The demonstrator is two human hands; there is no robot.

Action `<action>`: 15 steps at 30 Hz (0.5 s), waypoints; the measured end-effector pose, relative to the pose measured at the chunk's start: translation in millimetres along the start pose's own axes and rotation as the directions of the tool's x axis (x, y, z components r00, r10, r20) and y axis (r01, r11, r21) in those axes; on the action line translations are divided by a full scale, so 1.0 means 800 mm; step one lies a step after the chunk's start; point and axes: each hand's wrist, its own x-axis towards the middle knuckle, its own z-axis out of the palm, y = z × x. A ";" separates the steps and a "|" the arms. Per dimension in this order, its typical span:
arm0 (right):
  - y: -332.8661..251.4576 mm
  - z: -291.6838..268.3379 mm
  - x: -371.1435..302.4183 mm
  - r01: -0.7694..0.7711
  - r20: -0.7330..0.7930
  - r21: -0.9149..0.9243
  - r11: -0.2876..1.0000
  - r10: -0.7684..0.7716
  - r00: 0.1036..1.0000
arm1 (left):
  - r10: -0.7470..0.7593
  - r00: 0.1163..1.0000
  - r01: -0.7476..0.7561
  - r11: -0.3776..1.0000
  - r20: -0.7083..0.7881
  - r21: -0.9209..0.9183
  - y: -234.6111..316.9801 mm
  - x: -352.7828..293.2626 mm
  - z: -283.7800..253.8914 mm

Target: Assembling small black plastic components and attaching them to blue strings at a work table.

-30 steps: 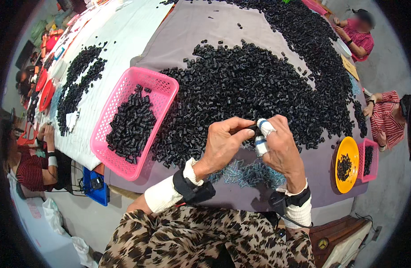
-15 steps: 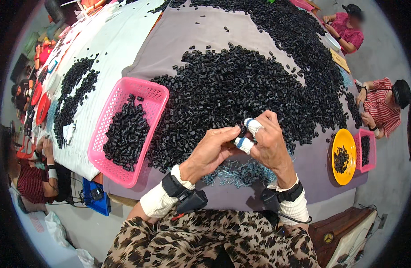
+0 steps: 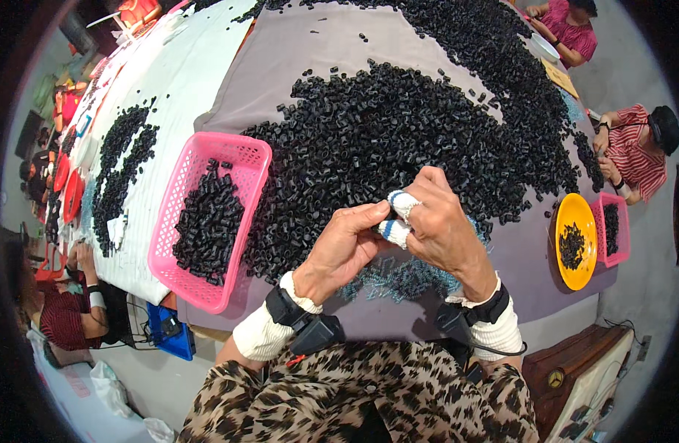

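Observation:
My left hand (image 3: 345, 247) and my right hand (image 3: 446, 229) meet fingertip to fingertip above the near edge of a big heap of small black plastic pieces (image 3: 369, 140). Both are closed in a pinch, the left thumb against the right fingers; what lies between them is hidden. White finger sleeves with blue stripes (image 3: 393, 232) cover the right thumb and forefinger. Beneath the hands lies a loose pile of small blue-grey springs (image 3: 402, 280). To the left, a pink perforated basket (image 3: 260, 166) holds more of the black pieces.
On the right sit a yellow plate (image 3: 579, 277) of small dark parts and a smaller pink basket (image 3: 620, 255). A person in a striped shirt (image 3: 635, 166) works beyond them. At left another person's sleeve (image 3: 63, 321) is near the white-covered table (image 3: 181, 96). A blue crate (image 3: 173, 336) is below.
Both hands have shifted slightly left and stay pressed together, the right one turned a little. The whole view has tilted slightly. The basket's contents look the same.

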 end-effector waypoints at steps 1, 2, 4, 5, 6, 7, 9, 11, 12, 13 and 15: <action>0.002 0.000 0.000 0.042 0.006 -0.025 0.999 -0.042 0.999 | -0.002 1.000 0.002 1.000 -0.007 -0.001 0.001 0.000 -0.001; 0.004 0.001 0.000 0.085 0.014 -0.048 0.995 -0.085 0.996 | 0.003 1.000 -0.004 1.000 0.008 0.028 0.002 -0.001 -0.001; 0.009 0.001 0.004 0.085 0.012 -0.041 0.996 -0.084 0.996 | 0.005 1.000 -0.007 0.997 0.030 0.081 0.006 0.000 -0.005; 0.010 0.003 0.006 0.086 0.008 -0.042 0.995 -0.086 0.996 | 0.005 0.999 -0.009 0.995 0.041 0.096 0.010 -0.001 -0.005; 0.010 0.007 0.006 0.086 0.010 -0.031 0.996 -0.086 0.996 | 0.007 0.999 -0.013 0.994 0.053 0.110 0.013 -0.004 -0.004; 0.012 0.013 0.007 0.082 0.004 -0.038 0.996 -0.082 0.997 | 0.005 0.999 -0.011 0.994 0.049 0.108 0.014 -0.006 -0.006; 0.009 0.020 0.009 0.062 -0.010 -0.002 0.998 -0.062 0.998 | 0.049 0.998 -0.038 0.974 -0.044 0.224 0.018 -0.013 -0.010; 0.016 0.031 0.001 -0.005 -0.068 0.017 1.000 0.006 0.998 | 0.155 0.983 -0.135 0.975 -0.100 0.178 0.023 -0.023 -0.019; 0.019 0.034 -0.003 -0.072 -0.126 0.033 0.997 0.076 0.989 | 0.253 0.955 -0.233 0.963 -0.154 0.138 0.027 -0.030 -0.025; 0.017 0.026 -0.008 -0.152 -0.016 -0.013 0.988 0.152 0.988 | 0.314 0.925 -0.313 0.949 -0.214 0.043 0.036 -0.040 -0.039; 0.022 0.028 -0.033 -0.209 0.073 -0.053 0.977 0.212 0.975 | 0.503 0.846 -0.524 0.847 -0.178 -0.093 0.057 -0.064 -0.061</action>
